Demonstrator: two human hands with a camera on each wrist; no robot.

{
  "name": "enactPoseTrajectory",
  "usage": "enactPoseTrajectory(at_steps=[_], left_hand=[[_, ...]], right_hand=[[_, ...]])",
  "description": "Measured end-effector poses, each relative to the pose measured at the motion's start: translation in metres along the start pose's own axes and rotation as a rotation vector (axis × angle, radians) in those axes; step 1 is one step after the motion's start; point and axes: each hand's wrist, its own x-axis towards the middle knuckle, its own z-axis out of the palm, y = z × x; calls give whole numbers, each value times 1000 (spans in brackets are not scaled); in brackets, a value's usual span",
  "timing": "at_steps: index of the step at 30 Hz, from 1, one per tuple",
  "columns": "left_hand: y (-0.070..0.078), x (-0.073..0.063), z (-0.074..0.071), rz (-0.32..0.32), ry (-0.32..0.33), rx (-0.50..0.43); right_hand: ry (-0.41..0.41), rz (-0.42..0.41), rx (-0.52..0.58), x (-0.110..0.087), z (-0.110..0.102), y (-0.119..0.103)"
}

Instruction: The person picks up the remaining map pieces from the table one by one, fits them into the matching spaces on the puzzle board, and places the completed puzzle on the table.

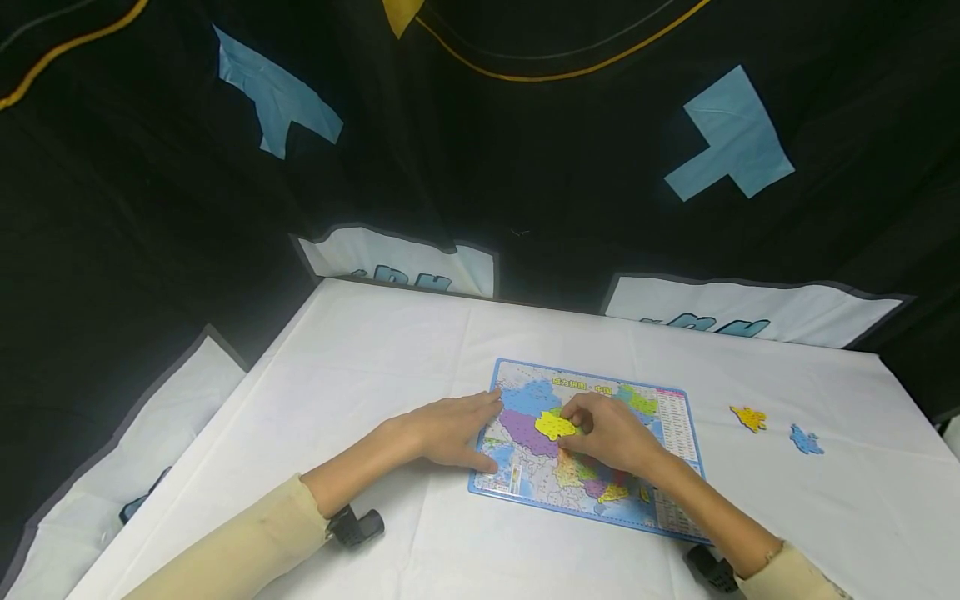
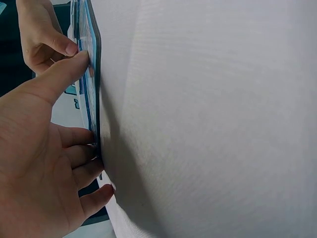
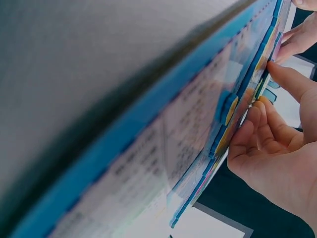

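A map jigsaw board [image 1: 525, 492] with a blue border lies on the white table, several coloured pieces set in it. My left hand [image 1: 459, 429] rests along the board's left edge, fingers extended; in the left wrist view its thumb [image 2: 74, 69] and fingertips touch the rim. Over the middle of the map, my right hand [image 1: 611, 429] pinches a yellow puzzle piece [image 1: 553, 426] by its right side, between thumb and curled fingers. That piece overlaps the purple piece [image 1: 525, 431] and lies below the large blue piece [image 1: 531, 397].
To the right of the board, an orange-yellow puzzle piece [image 1: 748, 418] and a blue puzzle piece [image 1: 806, 439] lie loose on the tablecloth [image 1: 847, 517]. Behind the table hangs a black curtain [image 1: 510, 167] with light blue patches. Each wrist wears a small black camera [image 1: 356, 527].
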Motion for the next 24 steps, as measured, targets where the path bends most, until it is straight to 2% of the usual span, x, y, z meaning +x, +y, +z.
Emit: enactPoseTrajectory(at_steps=[15, 24], left_hand=[[0, -1, -1, 0, 4, -18], [-1, -1, 0, 2, 4, -19]], right_hand=[[-8, -29, -1, 1, 3, -5], [4, -18, 2, 3, 6, -4]])
